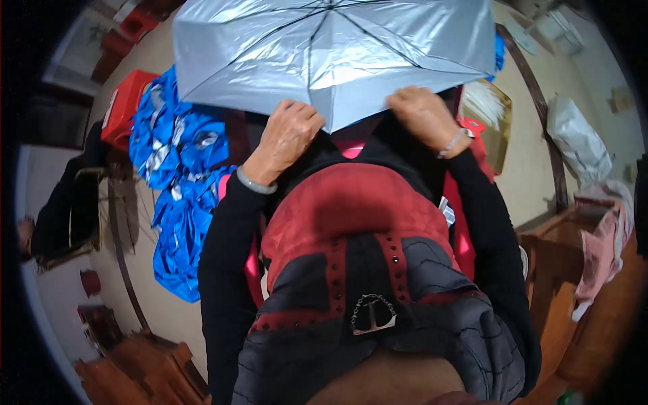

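Note:
An opened umbrella spreads across the top of the view, its silver inner side and thin dark ribs facing me. My left hand is closed at the near edge, left of the canopy's pointed corner, fingers curled against the fabric. To the right of that corner, my right hand is also closed on the edge, slightly smeared by motion. What lies inside the curled fingers is mostly hidden. Below the canopy's tip is my lap, in dark clothing.
Blue and silver crumpled fabric lies heaped on the left beside a red box. Right of me stands a golden tray with white strips. Farther right are a white bag and wooden furniture. At far left, another person's dark sleeve shows.

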`<state>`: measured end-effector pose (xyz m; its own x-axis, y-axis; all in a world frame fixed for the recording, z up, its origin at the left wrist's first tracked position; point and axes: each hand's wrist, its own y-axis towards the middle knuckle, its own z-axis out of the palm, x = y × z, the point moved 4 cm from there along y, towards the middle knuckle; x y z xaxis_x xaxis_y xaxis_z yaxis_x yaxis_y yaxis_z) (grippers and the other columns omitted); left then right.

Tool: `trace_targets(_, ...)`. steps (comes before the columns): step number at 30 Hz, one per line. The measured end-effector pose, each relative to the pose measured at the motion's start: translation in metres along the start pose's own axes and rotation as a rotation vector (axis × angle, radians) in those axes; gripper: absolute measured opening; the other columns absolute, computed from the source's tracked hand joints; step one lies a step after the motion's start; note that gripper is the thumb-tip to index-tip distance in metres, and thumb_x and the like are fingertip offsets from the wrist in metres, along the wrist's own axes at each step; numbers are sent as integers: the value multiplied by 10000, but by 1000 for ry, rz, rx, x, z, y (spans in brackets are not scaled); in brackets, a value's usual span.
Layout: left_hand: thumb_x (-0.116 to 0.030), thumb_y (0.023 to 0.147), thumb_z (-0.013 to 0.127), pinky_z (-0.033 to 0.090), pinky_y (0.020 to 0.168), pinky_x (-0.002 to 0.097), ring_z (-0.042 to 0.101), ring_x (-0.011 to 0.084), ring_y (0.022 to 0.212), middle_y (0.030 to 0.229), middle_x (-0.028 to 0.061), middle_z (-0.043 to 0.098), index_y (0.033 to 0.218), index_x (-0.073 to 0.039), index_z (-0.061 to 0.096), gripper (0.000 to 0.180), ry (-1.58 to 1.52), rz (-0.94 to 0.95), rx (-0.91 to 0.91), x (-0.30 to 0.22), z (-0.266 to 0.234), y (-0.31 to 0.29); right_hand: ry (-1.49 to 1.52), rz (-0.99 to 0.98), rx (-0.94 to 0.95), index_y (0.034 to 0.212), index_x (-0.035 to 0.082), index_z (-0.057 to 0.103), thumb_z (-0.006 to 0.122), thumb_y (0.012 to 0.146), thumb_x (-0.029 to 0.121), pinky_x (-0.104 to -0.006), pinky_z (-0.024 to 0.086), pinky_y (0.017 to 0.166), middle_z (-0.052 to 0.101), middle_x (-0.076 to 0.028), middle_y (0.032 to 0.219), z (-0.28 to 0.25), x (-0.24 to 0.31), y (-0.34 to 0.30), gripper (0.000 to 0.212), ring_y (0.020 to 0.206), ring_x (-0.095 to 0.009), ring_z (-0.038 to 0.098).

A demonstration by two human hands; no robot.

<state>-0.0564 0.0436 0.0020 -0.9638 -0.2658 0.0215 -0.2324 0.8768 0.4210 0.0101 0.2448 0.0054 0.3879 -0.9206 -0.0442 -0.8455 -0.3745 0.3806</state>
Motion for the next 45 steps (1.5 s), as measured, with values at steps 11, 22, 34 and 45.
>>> trace_targets(11,-103,715,494,390,662,354,542,244,725,689,75,521,672,-79,521,56,398,-360,-6,80,-24,-42,-449,274,77,780,99,504,467,745,88,-390,404,632,513,-92,715,-5,-81,-39,52,745,-278,527)
trace_targets(22,-126,670,573,408,663,390,520,292,783,747,109,543,725,-46,543,101,-21,-229,-143,36,-23,-3,222,-74,35,782,46,469,512,694,39,-376,426,525,472,-124,701,5,34,22,98,647,-303,509)
trace_targets(34,-43,705,551,435,677,337,564,257,768,798,86,577,823,-59,571,121,-116,-48,19,6,-4,-1,101,-17,105,781,79,492,516,718,92,-325,459,580,506,-72,746,4,23,17,69,746,-245,524)
trace_targets(45,-74,731,513,406,732,355,556,237,820,819,59,577,823,-87,584,117,232,-334,-12,61,-40,-32,-445,414,-5,793,94,526,499,745,119,-368,461,592,507,-90,763,-21,-73,-29,61,804,-267,503)
